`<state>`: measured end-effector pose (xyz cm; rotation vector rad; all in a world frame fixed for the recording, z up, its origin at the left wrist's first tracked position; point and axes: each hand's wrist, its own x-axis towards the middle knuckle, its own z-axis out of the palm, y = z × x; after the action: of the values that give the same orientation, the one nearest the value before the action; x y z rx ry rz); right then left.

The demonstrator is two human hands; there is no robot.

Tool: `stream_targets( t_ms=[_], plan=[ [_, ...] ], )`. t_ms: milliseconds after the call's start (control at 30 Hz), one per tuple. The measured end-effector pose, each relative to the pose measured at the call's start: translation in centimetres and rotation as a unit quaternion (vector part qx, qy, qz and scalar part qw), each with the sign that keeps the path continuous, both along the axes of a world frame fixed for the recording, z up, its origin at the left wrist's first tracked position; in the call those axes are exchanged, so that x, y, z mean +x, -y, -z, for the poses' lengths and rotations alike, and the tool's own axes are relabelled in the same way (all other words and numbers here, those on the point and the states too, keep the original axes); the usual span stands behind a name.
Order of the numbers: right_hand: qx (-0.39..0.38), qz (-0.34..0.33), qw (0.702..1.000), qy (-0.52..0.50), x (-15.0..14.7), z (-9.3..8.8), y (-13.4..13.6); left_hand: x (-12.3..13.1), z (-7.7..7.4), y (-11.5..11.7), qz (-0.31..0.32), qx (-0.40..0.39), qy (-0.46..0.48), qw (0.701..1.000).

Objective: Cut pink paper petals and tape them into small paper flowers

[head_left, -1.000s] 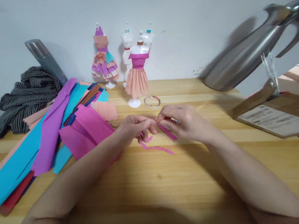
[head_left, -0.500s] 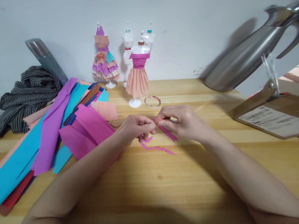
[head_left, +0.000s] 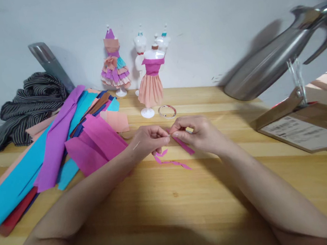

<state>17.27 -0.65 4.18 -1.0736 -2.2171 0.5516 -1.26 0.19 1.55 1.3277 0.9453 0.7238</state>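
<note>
My left hand (head_left: 150, 139) and my right hand (head_left: 192, 133) meet fingertip to fingertip above the middle of the table. Both are closed in a pinch, thumb against forefinger. Whatever lies between the fingertips is too small to make out. A magenta crepe-paper strip (head_left: 185, 146) shows slanting below the right fingers, its upper end hidden by them; I cannot tell whether they touch it. Just under the hands, a thin twisted magenta scrap (head_left: 174, 162) lies on the wood. Beside my left wrist is a wide magenta crepe-paper sheet (head_left: 95, 144).
Small white dress forms stand at the back, one in a ruffled dress (head_left: 114, 71), another in a peach skirt (head_left: 150, 88). A bracelet (head_left: 167, 112) lies before them. Crepe-paper strips (head_left: 19, 182) and striped cloth (head_left: 35, 99) fill the left; a steel jug (head_left: 268, 55) and cardboard box (head_left: 308, 125) stand right.
Both hands stay nearly in place, still pinched together. The left fingers shift very slightly. The paper strip and scrap have not visibly moved.
</note>
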Motion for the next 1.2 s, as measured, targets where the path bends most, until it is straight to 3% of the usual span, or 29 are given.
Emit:
stream_targets(
  t_ms=[333,733,1000,1100,1133,1200],
  plan=[
    [-0.005,-0.003,1.000,-0.007,-0.1,0.1,0.1,0.1,-0.7,0.2,-0.047,-0.008,-0.036,0.998],
    [-0.013,-0.002,1.000,-0.014,-0.2,0.2,0.1,0.1,-0.7,0.3,-0.037,0.015,-0.029,0.999],
    [-0.090,0.023,0.994,-0.053,0.8,-0.5,-0.2,-0.2,-0.8,0.1,-0.042,0.024,-0.032,0.998],
    [-0.126,0.086,0.988,0.034,2.7,-0.9,-0.9,-0.2,-0.7,0.0,-0.060,0.016,-0.033,0.998],
    [-0.143,0.095,0.978,0.121,3.3,-0.8,-1.3,-0.2,-0.7,0.0,-0.064,0.015,-0.031,0.997],
    [-0.176,0.097,0.929,0.312,4.2,-0.2,-2.0,-0.1,-0.5,0.0,-0.069,0.017,-0.024,0.997]
  ],
)
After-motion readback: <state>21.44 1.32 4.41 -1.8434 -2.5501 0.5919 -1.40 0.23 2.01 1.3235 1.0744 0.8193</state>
